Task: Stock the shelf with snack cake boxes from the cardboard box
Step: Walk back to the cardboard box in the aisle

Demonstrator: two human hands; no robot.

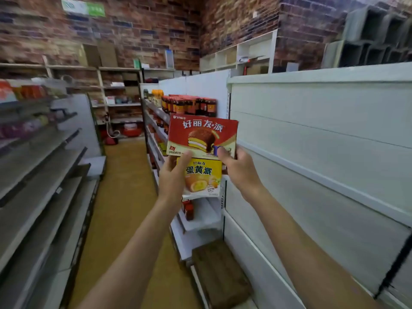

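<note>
Aisle floor (124, 197) runs open to the left of the fingers, between grey shelving (40, 175) on that side and the white shelf unit (200, 219) straight ahead of them. Right of the fingers a tall white panel (323, 152) closes that side off. Beyond the fingertips, dark jars (189, 105) fill the unit's upper tier; below the wrists a brown cardboard box (220, 273) lies on the floor against the unit's foot. Both hands hold snack cake boxes up in front of the unit's end. The left hand (172, 179) and right hand (239, 170) each grip the red box (201, 136), thumbs pressed on its lower front. A yellow box (202, 177) sits just beneath it, between the two palms; which fingers carry it I cannot tell.
</note>
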